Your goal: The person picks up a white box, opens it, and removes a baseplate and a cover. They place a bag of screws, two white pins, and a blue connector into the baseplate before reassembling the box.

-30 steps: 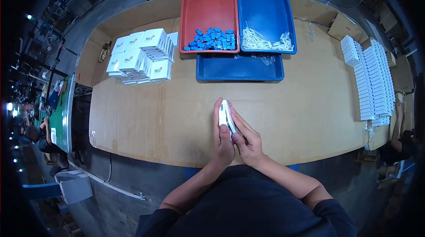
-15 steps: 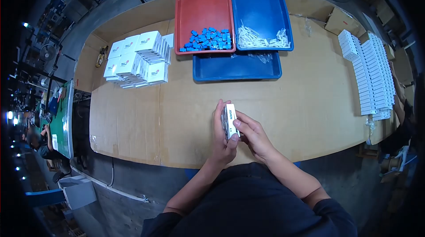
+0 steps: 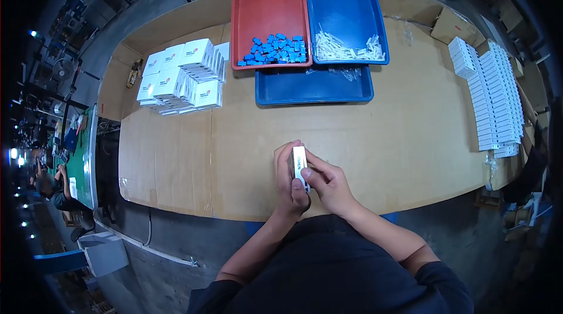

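Observation:
A small white box [image 3: 299,161] with dark lettering on its narrow side is held above the near part of the cardboard-covered table. My left hand [image 3: 287,179] wraps round its left side, with the thumb at the near end. On the right side my right hand [image 3: 329,182] grips the same box, its thumb pressed on the lettered face and its fingers reaching round the far end. Both hands are closed on it, and they hide much of its sides.
A red tray [image 3: 267,9] with blue pieces stands beside a blue tray [image 3: 346,6] with white sticks. Another blue tray [image 3: 314,88] lies nearer. White boxes [image 3: 182,76] are stacked left; more white boxes [image 3: 492,97] stand in rows right. Another person [image 3: 61,191] is at a green table.
Both hands have drawn slightly nearer to me and left with the white box. The box has turned a little, and my left fingers are more bent around it.

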Available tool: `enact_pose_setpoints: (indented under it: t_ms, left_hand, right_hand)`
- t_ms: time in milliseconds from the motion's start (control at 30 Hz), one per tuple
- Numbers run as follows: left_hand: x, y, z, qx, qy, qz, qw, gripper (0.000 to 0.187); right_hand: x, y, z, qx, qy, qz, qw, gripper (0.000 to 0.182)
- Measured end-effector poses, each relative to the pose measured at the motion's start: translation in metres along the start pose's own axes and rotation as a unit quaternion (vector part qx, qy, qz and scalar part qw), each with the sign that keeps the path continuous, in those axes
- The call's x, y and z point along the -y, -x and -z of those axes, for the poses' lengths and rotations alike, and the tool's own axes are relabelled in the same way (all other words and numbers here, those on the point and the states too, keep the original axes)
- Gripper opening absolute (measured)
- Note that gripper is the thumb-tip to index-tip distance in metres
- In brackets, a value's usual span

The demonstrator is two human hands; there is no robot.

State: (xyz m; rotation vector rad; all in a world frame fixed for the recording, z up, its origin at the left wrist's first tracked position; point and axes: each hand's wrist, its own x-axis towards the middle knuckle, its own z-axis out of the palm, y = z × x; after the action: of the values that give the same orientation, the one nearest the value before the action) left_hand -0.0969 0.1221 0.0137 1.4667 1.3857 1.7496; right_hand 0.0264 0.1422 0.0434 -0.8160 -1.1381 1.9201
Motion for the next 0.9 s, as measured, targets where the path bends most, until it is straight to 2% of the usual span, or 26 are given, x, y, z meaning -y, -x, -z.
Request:
enact_pose_setpoints:
  t_ms: [167, 233, 367, 433, 467, 533, 567, 633, 667, 700, 733, 767, 800, 833, 867, 900]
  left_hand:
    - [-0.001, 0.003, 0.001, -0.014, 0.026, -0.003, 1.0, 0.075]
    - [-0.002, 0.004, 0.002, -0.021, 0.018, 0.006, 1.0, 0.077]
    - [-0.002, 0.004, -0.001, -0.032, 0.049, 0.017, 0.998, 0.078]
    - [-0.001, 0.003, -0.001, -0.014, 0.071, 0.039, 0.997, 0.085]
    - [-0.003, 0.003, -0.003, -0.015, 0.07, 0.038, 0.997, 0.085]
    - [-0.009, 0.0, -0.009, 0.018, 0.109, 0.043, 0.993, 0.108]
    - [-0.004, 0.0, -0.005, 0.019, 0.109, 0.042, 0.993, 0.108]
    - [0.008, 0.001, 0.006, 0.103, 0.008, 0.027, 0.994, 0.109]
    - [0.009, 0.007, 0.003, 0.09, 0.06, 0.077, 0.991, 0.101]
    - [0.005, 0.006, -0.001, 0.092, 0.06, 0.078, 0.991, 0.101]
    - [-0.002, 0.003, -0.004, 0.064, 0.145, 0.146, 0.977, 0.095]
    - [-0.005, 0.002, -0.007, 0.034, 0.228, 0.211, 0.95, 0.09]
    - [-0.004, 0.002, -0.008, 0.014, 0.263, 0.271, 0.926, 0.081]
    - [-0.003, 0.001, -0.008, 0.013, 0.263, 0.27, 0.926, 0.081]
    - [-0.003, 0.001, -0.008, 0.026, 0.326, 0.349, 0.878, 0.077]
    - [-0.007, -0.001, -0.008, 0.038, 0.385, 0.425, 0.818, 0.073]
  right_hand:
    - [0.0, 0.004, 0.002, 0.014, 0.076, 0.007, 0.997, 0.052]
    - [-0.002, 0.005, 0.003, 0.026, 0.109, 0.06, 0.992, 0.053]
    - [0.002, 0.005, 0.004, 0.039, 0.153, 0.086, 0.984, 0.054]
    - [0.003, 0.004, 0.0, 0.001, 0.068, 0.033, 0.997, 0.054]
    - [0.004, 0.003, 0.002, 0.003, 0.068, 0.033, 0.997, 0.054]
    - [0.007, -0.002, 0.01, 0.0, 0.047, 0.0, 0.999, 0.054]
    - [0.011, -0.003, 0.013, 0.0, 0.047, 0.0, 0.999, 0.054]
    - [0.023, -0.003, 0.017, -0.01, 0.006, -0.109, 0.994, 0.054]
    - [0.024, -0.003, 0.018, -0.005, 0.027, -0.103, 0.994, 0.057]
    - [0.021, -0.002, 0.021, -0.006, 0.026, -0.103, 0.994, 0.057]
    - [0.015, -0.002, 0.025, -0.016, 0.215, -0.008, 0.976, 0.063]
    - [0.013, -0.001, 0.028, -0.024, 0.395, 0.088, 0.914, 0.069]
    - [0.017, 0.0, 0.028, -0.023, 0.395, 0.088, 0.914, 0.069]
    - [0.024, 0.001, 0.026, -0.009, 0.42, 0.144, 0.896, 0.072]
    - [0.029, 0.001, 0.026, 0.005, 0.442, 0.199, 0.875, 0.075]
    - [0.027, -0.001, 0.031, 0.006, 0.442, 0.198, 0.875, 0.075]
